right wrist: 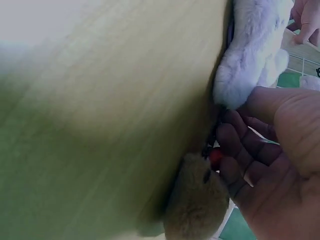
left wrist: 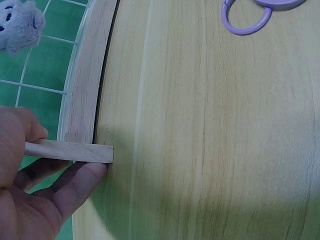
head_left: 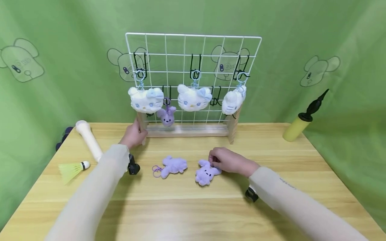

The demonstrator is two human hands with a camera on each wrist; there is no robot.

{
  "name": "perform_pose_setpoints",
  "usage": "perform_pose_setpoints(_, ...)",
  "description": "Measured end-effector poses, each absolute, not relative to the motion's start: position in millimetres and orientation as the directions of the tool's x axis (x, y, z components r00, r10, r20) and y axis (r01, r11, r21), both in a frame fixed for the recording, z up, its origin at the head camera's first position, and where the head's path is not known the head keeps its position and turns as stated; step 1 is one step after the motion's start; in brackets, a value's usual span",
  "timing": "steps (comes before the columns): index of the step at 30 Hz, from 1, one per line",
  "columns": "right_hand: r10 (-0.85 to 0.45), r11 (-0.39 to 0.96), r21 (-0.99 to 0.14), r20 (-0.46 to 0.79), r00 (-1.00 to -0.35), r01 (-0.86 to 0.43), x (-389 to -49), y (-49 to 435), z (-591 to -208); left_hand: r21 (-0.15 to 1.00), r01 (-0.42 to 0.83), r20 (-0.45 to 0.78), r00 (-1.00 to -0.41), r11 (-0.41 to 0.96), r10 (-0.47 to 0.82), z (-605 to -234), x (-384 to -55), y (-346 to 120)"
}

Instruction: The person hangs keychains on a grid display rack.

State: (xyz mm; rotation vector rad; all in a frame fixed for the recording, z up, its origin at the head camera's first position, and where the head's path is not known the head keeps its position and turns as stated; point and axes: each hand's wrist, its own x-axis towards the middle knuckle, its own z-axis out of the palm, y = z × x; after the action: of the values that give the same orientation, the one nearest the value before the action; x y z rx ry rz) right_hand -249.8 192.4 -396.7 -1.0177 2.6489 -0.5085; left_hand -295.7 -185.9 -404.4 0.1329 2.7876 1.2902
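My left hand [head_left: 133, 134] grips the left wooden foot [left wrist: 70, 149] of a white wire grid rack [head_left: 193, 35], thumb on one face and fingers on the other. At the front, my right hand [head_left: 227, 160] has its curled fingertips at the upper edge of a purple plush keychain [head_left: 205, 174] lying on the table. In the right wrist view its thumb overlaps pale plush fur [right wrist: 245, 60]; a brown furry thing [right wrist: 195, 205] and a small red piece [right wrist: 216, 158] lie by the fingers. Left of it lies another purple plush keychain [head_left: 174, 165] with a purple ring.
Three white cat-head plush keychains [head_left: 194, 98] and a small purple plush head [head_left: 167, 117] hang from black hooks [head_left: 195, 63] on the rack. A white stick-like object [head_left: 89, 140] and a yellow shuttlecock [head_left: 72, 169] lie left. A yellow hand pump [head_left: 297, 127] stands right.
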Motion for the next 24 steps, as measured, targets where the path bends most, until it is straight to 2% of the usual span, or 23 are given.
perform_pose_setpoints(5,-0.679,0.685,-0.456,-0.120,-0.724,-0.567,-249.1,194.4,-396.3,0.753,0.042,-0.033,-0.994,0.657,0.102,-403.4,-297.4,-187.4)
perform_pose_setpoints(12,-0.760,0.604,-0.519,-0.145,-0.633,-0.605,-250.5,196.2,-393.6,0.758,0.042,-0.027,-0.995,0.651,0.095,-404.6,-298.9,-188.3)
perform_pose_setpoints(19,-0.789,0.581,-0.519,-0.171,-0.590,-0.627,-252.2,191.2,-396.9,0.747,0.052,-0.016,-0.995,0.662,0.096,-405.6,-299.3,-188.7)
perform_pose_setpoints(24,-0.786,0.592,-0.496,-0.182,-0.590,-0.635,-252.0,185.3,-398.9,0.744,0.055,-0.008,-0.996,0.666,0.091,-405.9,-299.4,-189.5)
